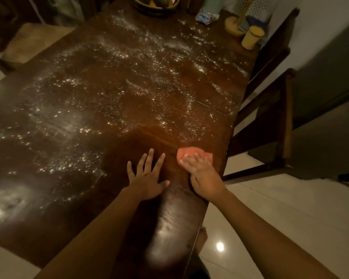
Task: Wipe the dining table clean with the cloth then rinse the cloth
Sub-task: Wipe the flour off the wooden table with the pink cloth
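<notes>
The right hand point(201, 174) presses flat on the pink cloth point(191, 153) near the table's right edge, at about 5 o'clock in the view, fingers spread over the fabric and pinning it down, not gripping it. The left hand point(147, 176) lies just beside it at 6 o'clock, palm down and fingers splayed on bare wood, holding nothing; it looks like a brace.

The dark wooden table point(48, 218) is dusted with white powder point(117, 81) from about 9 o'clock through 12 to 2 o'clock. A patch around the hands looks clean. By my judgement the wiping is only begun, and the rinsing is not yet reached.

Several things could go wrong from here. The cloth sits close to the table's edge, so a stroke outward toward 3 o'clock would likely push powder onto the pale floor point(270, 208) or the chair point(270, 121) beside it. The cloth is small against so wide a spill; it may load up quickly and then smear, not lift. The far reach toward 1 o'clock is crowded: a yellow cup point(251, 38), a wooden stand point(235, 25) and a small packet point(206, 18) stand near the powder, and a long sweep could knock them. The braced left hand rests near the powder's edge and may drag through it if it slides.
</notes>
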